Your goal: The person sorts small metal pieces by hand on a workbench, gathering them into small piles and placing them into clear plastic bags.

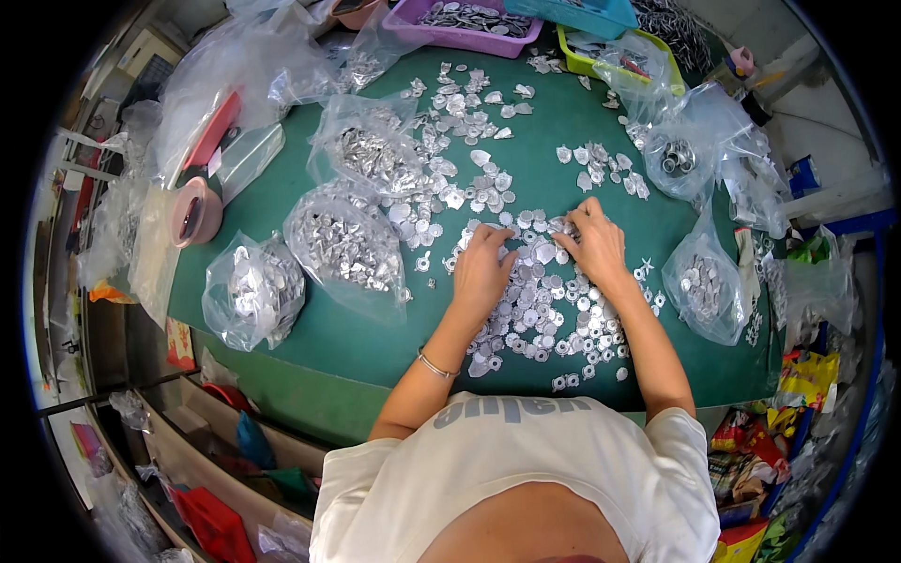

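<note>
Nearest the body, a few small discs are lying close to the white shirt; a leaning chest or a dragging forearm could be sweeping them off the front of the green table.

Just beyond, the main spread of silvery pieces is covering the tabletop between the forearms and running up under the fingers. The bracelet is sitting loosely enough, perhaps, to be snagging on notched rims. The left hand is curling its fingers down at the spread's left side, and the right hand is bending over its upper right. Whether either is pinching a piece or merely touching, one cannot tell, since the fingertips are partly hidden. Many shapes are overlapping there, so a quick pick could be bringing the wrong one along.

To the left, a large plastic bag is bulging with pieces beside loose ones; if it were slumping, its contents could be mixing with them. To the right, a gathered bag is standing where an elbow could be knocking it.

Farther off, a looser band is trailing toward the main spread, inviting mix-ups. Farthest, a blue tray is seemingly overlapping a purple tray; a shove could be tipping it.
</note>
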`<state>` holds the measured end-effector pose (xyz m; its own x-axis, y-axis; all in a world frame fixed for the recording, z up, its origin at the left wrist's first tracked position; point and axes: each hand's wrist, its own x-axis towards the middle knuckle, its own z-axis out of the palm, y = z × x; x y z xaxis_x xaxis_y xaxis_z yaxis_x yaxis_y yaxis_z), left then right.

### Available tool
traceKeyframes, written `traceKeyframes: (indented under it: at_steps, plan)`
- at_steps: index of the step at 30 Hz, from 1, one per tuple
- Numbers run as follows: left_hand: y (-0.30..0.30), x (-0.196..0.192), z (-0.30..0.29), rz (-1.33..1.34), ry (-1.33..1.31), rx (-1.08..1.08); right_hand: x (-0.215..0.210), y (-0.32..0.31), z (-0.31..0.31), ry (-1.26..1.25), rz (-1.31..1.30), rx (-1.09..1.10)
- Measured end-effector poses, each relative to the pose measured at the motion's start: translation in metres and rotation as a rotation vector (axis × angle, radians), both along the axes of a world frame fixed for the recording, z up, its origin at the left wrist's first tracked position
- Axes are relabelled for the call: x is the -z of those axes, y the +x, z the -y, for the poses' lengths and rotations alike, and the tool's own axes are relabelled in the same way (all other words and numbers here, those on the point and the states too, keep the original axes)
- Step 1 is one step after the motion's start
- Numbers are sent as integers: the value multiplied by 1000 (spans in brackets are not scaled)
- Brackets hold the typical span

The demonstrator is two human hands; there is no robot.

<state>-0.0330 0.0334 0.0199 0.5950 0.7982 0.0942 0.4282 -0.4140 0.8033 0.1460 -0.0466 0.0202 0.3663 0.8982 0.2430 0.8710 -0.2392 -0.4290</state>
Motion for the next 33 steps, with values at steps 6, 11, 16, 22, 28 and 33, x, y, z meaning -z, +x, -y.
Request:
traceKeyframes:
  at_steps: [6,11,16,22,28,33]
  plan:
    - [5,6,0,14,43,-25,15,37,16,268,-1203,62]
    - [5,6,2,-6,-4,-47,-1,27,2,313,-2256,178]
    - [1,11,-4,25,69,-102,9,31,-6,33,-1592,-9]
    - [-13,13,-23,-61,94,-178,5,-6,-17,-14,-88,26]
    - [-16,10,-24,-75,40,-172,20,13,-14,213,-155,-141]
    - [-9,14,-25,-173,79,-106,16,30,7,178,-2014,-15]
